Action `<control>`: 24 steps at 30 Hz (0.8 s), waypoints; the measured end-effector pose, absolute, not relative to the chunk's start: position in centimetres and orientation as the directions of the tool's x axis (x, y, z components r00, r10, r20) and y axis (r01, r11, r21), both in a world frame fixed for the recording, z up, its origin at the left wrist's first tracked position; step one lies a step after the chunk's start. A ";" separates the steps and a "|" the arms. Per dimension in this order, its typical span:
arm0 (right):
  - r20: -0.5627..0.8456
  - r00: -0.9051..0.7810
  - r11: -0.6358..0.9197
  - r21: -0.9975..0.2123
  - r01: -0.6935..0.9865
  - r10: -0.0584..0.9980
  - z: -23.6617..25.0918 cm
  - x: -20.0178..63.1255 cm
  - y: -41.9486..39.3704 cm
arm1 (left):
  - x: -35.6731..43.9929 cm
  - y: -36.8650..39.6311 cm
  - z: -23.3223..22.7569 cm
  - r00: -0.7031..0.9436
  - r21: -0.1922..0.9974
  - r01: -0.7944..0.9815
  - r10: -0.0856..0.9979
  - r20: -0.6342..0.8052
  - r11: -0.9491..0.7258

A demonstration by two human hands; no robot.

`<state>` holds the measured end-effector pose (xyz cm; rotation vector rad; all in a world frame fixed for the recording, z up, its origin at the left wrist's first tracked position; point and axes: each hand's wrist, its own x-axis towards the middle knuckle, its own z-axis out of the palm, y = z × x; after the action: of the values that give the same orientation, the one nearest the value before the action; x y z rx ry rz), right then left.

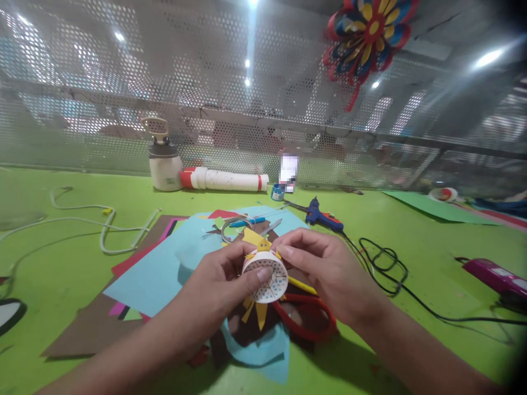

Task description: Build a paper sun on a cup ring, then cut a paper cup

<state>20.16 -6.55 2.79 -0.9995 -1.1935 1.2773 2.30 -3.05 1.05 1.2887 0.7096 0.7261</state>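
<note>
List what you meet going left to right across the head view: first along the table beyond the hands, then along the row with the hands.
Beyond: sprayer, white tube, blue jar, glue gun, green sheet.
Hand row: left hand, dotted craft, right hand, purple tool.

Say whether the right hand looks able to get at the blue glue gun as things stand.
Probably yes: the glue gun lies just beyond the right hand, and nothing appears to stand between them, though that hand is busy at the yellow-and-white figure.
</note>
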 end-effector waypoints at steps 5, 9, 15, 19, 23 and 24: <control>0.049 -0.087 0.028 -0.974 -0.223 0.995 2.7 20.1 -6.4 | 2.3 -3.0 0.9 0.580 0.985 -0.116 0.814 -0.034 0.124; 0.090 -0.071 0.066 -0.955 -0.290 0.993 2.8 20.2 -6.2 | 2.2 -2.9 0.8 0.572 0.970 -0.186 0.820 -0.026 0.160; 0.115 -0.025 0.107 -0.970 -0.219 0.993 3.0 20.0 -6.4 | 2.3 -2.7 1.0 0.571 0.942 -0.247 0.820 -0.049 0.228; 0.187 -0.011 0.185 -0.979 -0.085 0.982 3.1 19.8 -6.7 | 2.5 -2.8 1.4 0.582 0.915 -0.295 0.811 -0.058 0.277; 0.556 0.023 0.526 -0.798 0.295 0.831 3.1 19.8 -7.1 | 2.5 -2.9 1.5 0.599 0.911 -0.301 0.799 -0.049 0.282; 0.655 -0.028 0.612 -0.689 0.388 0.755 3.1 19.9 -7.2 | 2.5 -2.9 1.5 0.605 0.913 -0.297 0.795 -0.048 0.281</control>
<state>19.88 -7.24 3.10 -0.9631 -1.6432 0.3827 2.52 -2.92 1.55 1.0445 0.5663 0.7863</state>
